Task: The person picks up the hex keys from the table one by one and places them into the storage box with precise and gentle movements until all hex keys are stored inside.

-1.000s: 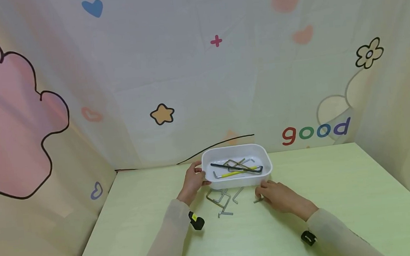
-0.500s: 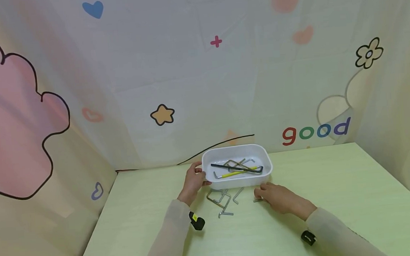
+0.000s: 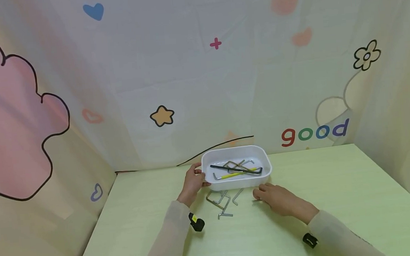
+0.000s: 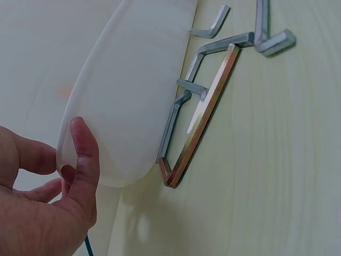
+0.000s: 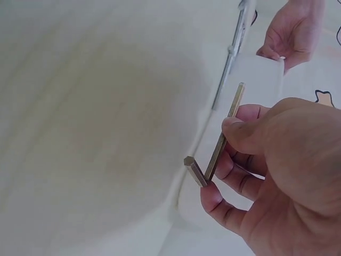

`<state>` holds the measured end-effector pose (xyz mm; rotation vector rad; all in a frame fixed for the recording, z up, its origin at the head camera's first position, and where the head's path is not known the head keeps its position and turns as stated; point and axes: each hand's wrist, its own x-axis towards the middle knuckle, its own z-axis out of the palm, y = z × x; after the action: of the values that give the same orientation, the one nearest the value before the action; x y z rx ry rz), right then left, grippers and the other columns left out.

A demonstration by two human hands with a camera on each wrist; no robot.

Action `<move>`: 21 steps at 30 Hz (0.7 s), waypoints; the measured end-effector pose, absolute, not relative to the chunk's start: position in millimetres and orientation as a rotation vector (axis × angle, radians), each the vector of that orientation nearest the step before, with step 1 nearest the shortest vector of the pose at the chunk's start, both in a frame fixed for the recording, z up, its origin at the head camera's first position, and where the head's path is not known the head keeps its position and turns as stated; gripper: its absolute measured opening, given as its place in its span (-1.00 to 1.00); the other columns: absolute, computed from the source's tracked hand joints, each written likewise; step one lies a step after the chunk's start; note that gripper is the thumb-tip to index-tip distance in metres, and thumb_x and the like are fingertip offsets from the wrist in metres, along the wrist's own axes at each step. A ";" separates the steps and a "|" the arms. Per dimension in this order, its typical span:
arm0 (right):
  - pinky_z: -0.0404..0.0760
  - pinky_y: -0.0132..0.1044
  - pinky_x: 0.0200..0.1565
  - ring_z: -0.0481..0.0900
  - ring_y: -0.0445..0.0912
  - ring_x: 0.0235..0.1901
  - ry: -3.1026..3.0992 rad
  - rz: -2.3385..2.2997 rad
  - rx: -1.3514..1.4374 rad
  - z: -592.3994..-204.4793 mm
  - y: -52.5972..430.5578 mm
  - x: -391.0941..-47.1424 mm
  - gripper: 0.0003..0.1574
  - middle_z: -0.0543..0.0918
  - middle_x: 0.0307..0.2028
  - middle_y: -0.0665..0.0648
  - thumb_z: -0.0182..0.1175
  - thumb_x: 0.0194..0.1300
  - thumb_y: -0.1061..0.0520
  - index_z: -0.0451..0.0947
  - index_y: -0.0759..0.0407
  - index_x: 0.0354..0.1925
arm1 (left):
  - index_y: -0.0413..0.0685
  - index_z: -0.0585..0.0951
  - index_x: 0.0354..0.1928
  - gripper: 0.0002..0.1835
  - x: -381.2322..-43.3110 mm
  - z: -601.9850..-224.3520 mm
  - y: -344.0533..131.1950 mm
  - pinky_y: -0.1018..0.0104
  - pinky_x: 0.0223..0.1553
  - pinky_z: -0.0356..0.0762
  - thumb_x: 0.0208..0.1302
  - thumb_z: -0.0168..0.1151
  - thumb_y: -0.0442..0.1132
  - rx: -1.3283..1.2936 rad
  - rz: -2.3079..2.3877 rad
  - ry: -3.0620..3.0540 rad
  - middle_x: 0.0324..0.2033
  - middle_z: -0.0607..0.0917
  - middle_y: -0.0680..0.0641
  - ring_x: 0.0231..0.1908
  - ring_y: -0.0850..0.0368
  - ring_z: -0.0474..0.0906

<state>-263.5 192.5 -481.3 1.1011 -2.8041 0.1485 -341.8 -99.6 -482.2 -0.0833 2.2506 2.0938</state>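
Observation:
My left hand (image 3: 193,181) grips the left end of a white plastic box (image 3: 237,184), its fingers over the rim and thumb against the outer wall in the left wrist view. Inside the box lie several hex keys, among them a long black hex key (image 3: 234,168) and a yellow-sleeved hex key (image 3: 229,175). Just in front of the box's right corner, my right hand (image 3: 280,199) pinches a brownish L-shaped hex key (image 5: 217,152) between thumb and fingers. Its short, bent end points away from the palm in the right wrist view.
Before the box several loose hex keys lie on the pale table (image 3: 270,242). They include a copper-coloured hex key (image 4: 206,111), a silver hex key (image 3: 237,197) and a small silver hex key (image 3: 226,215) nearest the person. A printed curtain (image 3: 193,65) hangs behind the table.
My right hand has shifted slightly left with the hex key, whose visible end now looks thinner and sits a little further left. The left hand and box have stayed put.

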 end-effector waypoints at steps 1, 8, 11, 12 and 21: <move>0.41 -0.36 -0.40 0.38 -0.16 -0.35 -2.797 0.142 1.103 -479.7 192.1 -263.0 -0.84 0.39 -0.39 -0.09 0.18 0.34 0.22 0.39 -0.01 -0.25 | -0.20 0.32 0.36 -0.48 -341.6 -482.2 -99.7 0.38 -0.40 0.72 0.36 -0.02 -0.49 -0.086 2.094 2.251 -0.18 0.39 -0.11 -0.25 -0.04 0.56; 0.38 -0.37 -0.41 0.37 -0.14 -0.35 -2.745 0.097 1.100 -468.5 189.5 -260.0 -0.82 0.39 -0.37 -0.07 0.19 0.32 0.25 0.40 0.00 -0.23 | -0.20 0.32 0.36 -0.47 -342.1 -482.3 -100.4 0.35 -0.39 0.73 0.35 -0.02 -0.49 -0.084 2.099 2.248 -0.19 0.39 -0.11 -0.24 -0.09 0.57; 0.35 -0.38 -0.42 0.38 -0.13 -0.34 -2.709 0.075 1.102 -465.5 188.2 -259.5 -0.82 0.41 -0.36 -0.05 0.19 0.32 0.24 0.40 -0.01 -0.23 | -0.20 0.31 0.37 -0.47 -342.5 -482.3 -100.0 0.33 -0.38 0.73 0.36 -0.02 -0.49 -0.079 2.097 2.247 -0.18 0.38 -0.11 -0.25 -0.05 0.56; 0.35 -0.38 -0.43 0.39 -0.13 -0.32 -2.700 0.070 1.103 -464.6 187.7 -259.3 -0.82 0.42 -0.35 -0.05 0.20 0.32 0.23 0.39 -0.01 -0.23 | -0.19 0.31 0.37 -0.47 -342.7 -482.3 -100.0 0.33 -0.36 0.74 0.36 -0.02 -0.49 -0.082 2.097 2.243 -0.18 0.37 -0.11 -0.26 -0.03 0.56; 0.46 -0.33 -0.38 0.45 -0.12 -0.28 -2.663 0.070 1.092 -454.5 185.5 -259.7 -0.71 0.51 -0.29 -0.03 0.26 0.25 0.29 0.42 -0.02 -0.17 | -0.23 0.26 0.41 -0.45 -343.8 -482.2 -100.7 0.20 -0.29 0.77 0.38 -0.03 -0.47 -0.073 2.079 2.239 -0.17 0.36 -0.11 -0.36 0.11 0.52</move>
<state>-259.7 185.5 -454.5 1.0917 -2.6630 0.0697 -343.8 -100.7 -482.2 -0.0729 2.2392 2.0786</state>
